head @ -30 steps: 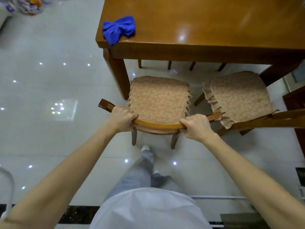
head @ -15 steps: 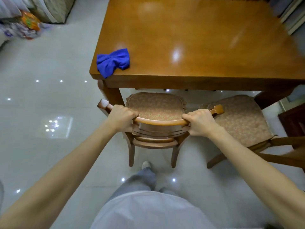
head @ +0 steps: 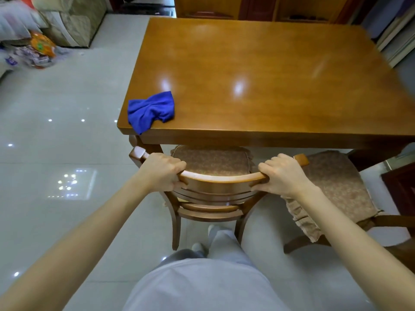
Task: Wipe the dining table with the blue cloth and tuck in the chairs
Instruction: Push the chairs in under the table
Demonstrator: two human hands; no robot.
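My 2 hands are both on the chair (head: 221, 178) in front of me. My left hand (head: 162, 172) grips the curved top rail near its left end, fingers curled over the far side. My right hand (head: 283, 175) grips the same rail near its right end in the same way. A short stub of rail sticks out past each hand.

The chair stands square to the near edge of the table (head: 258, 75). The front part of its cushion (head: 211, 158) is under the tabletop, and the backrest is on my side of the edge. My legs (head: 224, 245) are right behind the chair's back legs.

The cloth (head: 150, 111) lies crumpled on the table's near left corner, with 1 tip hanging over the near edge. Neither hand touches it; it sits up and to the left of my left hand.

The other chair (head: 336, 182) is just to the right, turned at an angle. The far part of its seat reaches the table edge, and its frilled cushion droops at the near corner, just beside my right wrist.

The tabletop is glossy, with 2 bright light spots. The tiled floor (head: 56, 142) stretches away to the left. A sofa (head: 74, 23) and some bags (head: 38, 50) are in the far left corner, and a wooden cabinet (head: 258, 7) stands behind the table.
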